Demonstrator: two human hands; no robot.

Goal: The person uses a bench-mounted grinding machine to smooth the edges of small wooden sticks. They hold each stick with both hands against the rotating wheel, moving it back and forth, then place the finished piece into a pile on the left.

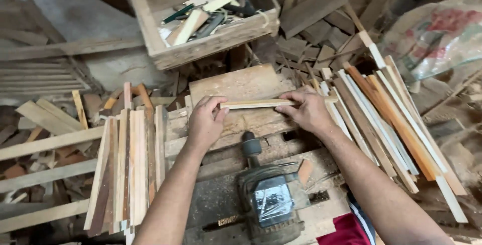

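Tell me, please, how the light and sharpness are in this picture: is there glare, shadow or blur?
Head view: soft, even light; the left hand, right hand and wooden strip between them look sharp. Glare shows on the plastic wrap over the motor. The upper left corner is dim, and the printed sack at the right edge looks slightly soft.

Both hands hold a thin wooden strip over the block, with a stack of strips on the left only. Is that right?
Not quite. The head view shows the left hand and right hand holding the strip over the block, but stacks lie on both sides: left stack and right stack.
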